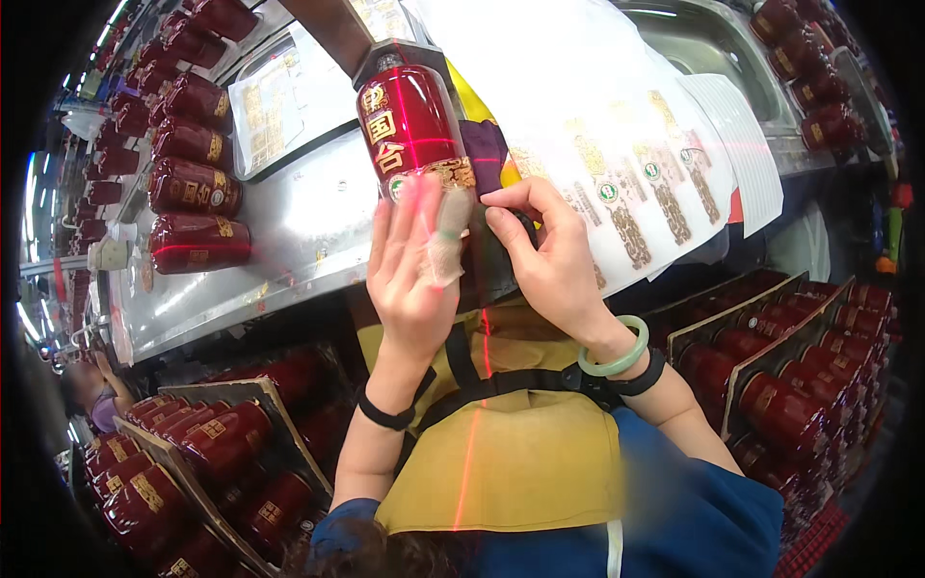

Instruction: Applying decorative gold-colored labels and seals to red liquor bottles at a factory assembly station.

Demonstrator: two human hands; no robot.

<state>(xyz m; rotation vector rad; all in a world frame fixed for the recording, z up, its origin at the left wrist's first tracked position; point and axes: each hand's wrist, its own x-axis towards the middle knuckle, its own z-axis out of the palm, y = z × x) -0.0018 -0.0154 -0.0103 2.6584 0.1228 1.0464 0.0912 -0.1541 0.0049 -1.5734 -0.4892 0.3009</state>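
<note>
A glossy dark-red bottle (pixel 409 130) with gold lettering is seen, its smooth glazed surface catching the light. The bench (pixel 308 207) is made of brushed sheet metal with a dull sheen. The label sheets (pixel 617 144) are of smooth white paper with gold print. A matt yellow cloth apron (pixel 520 453) is worn, crossed by black webbing straps. A polished pale-green bangle (pixel 617 352) looks like stone or glass. One finger of the left hand (pixel 414 270) is wrapped in rough gauze-like tape.

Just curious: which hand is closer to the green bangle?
Right. The bangle sits on the right hand's own wrist; the left hand is across, against the red bottle.
</note>
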